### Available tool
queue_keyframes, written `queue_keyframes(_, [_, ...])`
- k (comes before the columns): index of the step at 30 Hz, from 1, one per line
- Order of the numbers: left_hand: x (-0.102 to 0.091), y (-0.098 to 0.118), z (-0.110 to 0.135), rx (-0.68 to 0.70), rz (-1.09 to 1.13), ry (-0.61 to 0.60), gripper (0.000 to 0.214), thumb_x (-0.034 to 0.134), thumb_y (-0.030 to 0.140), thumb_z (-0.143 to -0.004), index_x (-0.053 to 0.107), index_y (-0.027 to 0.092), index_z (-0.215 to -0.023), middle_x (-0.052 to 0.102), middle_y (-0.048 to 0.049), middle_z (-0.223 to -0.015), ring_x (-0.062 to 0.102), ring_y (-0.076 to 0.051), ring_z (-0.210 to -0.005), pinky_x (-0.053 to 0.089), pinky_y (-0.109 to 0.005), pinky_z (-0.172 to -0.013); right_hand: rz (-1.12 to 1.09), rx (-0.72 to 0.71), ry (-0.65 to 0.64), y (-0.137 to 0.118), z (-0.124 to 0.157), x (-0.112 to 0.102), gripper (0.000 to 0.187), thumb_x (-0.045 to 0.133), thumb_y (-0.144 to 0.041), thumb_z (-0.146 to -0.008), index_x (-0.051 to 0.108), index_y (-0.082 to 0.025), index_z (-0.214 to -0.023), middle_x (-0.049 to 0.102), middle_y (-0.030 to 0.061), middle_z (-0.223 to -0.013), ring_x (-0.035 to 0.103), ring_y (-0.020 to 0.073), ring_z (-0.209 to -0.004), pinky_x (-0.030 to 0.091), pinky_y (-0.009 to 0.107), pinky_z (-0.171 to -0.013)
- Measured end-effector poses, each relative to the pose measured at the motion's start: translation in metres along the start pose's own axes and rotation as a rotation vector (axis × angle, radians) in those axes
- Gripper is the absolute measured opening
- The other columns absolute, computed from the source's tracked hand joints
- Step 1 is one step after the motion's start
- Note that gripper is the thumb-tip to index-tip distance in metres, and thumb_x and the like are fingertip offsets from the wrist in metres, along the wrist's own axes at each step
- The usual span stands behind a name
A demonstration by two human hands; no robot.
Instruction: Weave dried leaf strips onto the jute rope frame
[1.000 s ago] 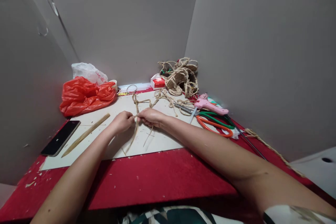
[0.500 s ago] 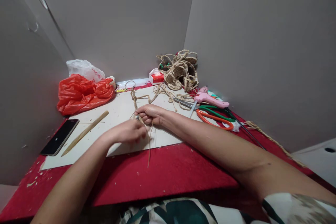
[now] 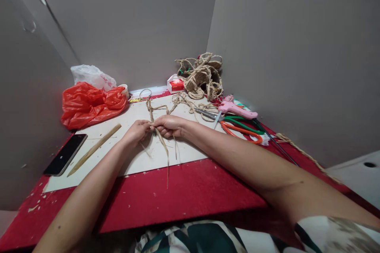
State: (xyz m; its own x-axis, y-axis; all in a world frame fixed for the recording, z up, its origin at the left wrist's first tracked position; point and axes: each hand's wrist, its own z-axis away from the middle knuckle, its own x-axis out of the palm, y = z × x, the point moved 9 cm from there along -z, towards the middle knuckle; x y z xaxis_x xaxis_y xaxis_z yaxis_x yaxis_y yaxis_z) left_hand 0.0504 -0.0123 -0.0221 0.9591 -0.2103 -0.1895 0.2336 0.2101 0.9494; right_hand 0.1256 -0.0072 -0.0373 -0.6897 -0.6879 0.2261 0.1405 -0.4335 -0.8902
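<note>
A twisted straw cord point(image 3: 151, 112) runs toward me from a thin metal ring point(image 3: 145, 94) at the back of the white board point(image 3: 124, 162). My left hand point(image 3: 138, 131) and my right hand point(image 3: 168, 125) meet at the cord's near end, fingertips pinched together and touching. Both are closed on the cord; which strand each one grips is partly hidden by the fingers. A loose straw strip point(image 3: 162, 140) hangs from between the hands over the board's front edge. Another thin strand point(image 3: 175, 148) dangles below my right hand.
Left lie a phone point(image 3: 65, 155), a pointed wooden strip point(image 3: 95, 149) and a red plastic bag point(image 3: 92, 104). Right are scissors point(image 3: 242, 124) and a pink glue gun point(image 3: 236, 108). A straw rope heap point(image 3: 202, 79) sits at the back beside a tissue pack point(image 3: 175, 84).
My left hand has moved up and left from below my right hand to the cord, and its fingers have closed. My right hand stays nearly in place. The straw strip now shows between them.
</note>
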Motion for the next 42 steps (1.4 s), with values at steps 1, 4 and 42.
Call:
queue_keyframes(1, [-0.002,0.002,0.0,0.005,-0.047,0.014,0.016,0.05,0.02,-0.079,0.053,0.014,-0.064,0.028,0.0083,-0.045,0.018,-0.003,-0.033,0.008,-0.021,-0.038,0.072,-0.022,0.008,-0.003,0.002,-0.001,0.016,0.043,-0.014,-0.087,0.049,-0.013,-0.072,0.024,-0.0106,-0.042,0.014,0.0026,-0.033,0.011,0.014,-0.033])
queue_keyframes(4, [-0.007,0.004,0.0,-0.001,-0.162,0.042,0.02,0.049,0.023,-0.079,0.059,0.013,-0.065,0.03,0.0072,-0.043,0.021,-0.003,-0.034,0.01,-0.022,-0.038,0.373,-0.132,0.095,-0.016,0.007,-0.006,0.014,0.05,-0.014,-0.083,0.055,-0.012,-0.071,0.03,-0.008,-0.044,0.021,0.0031,-0.035,0.014,0.017,-0.034])
queue_keyframes(42, [0.012,-0.002,0.006,0.036,0.235,-0.069,0.013,0.059,0.018,-0.075,0.055,0.011,-0.065,0.023,0.0105,-0.043,0.015,-0.001,-0.034,0.006,-0.02,-0.038,0.429,-0.137,0.257,-0.015,-0.004,-0.017,0.037,0.05,-0.037,-0.089,0.041,-0.016,-0.06,0.032,-0.0058,-0.045,0.023,0.0029,-0.035,0.015,0.019,-0.035])
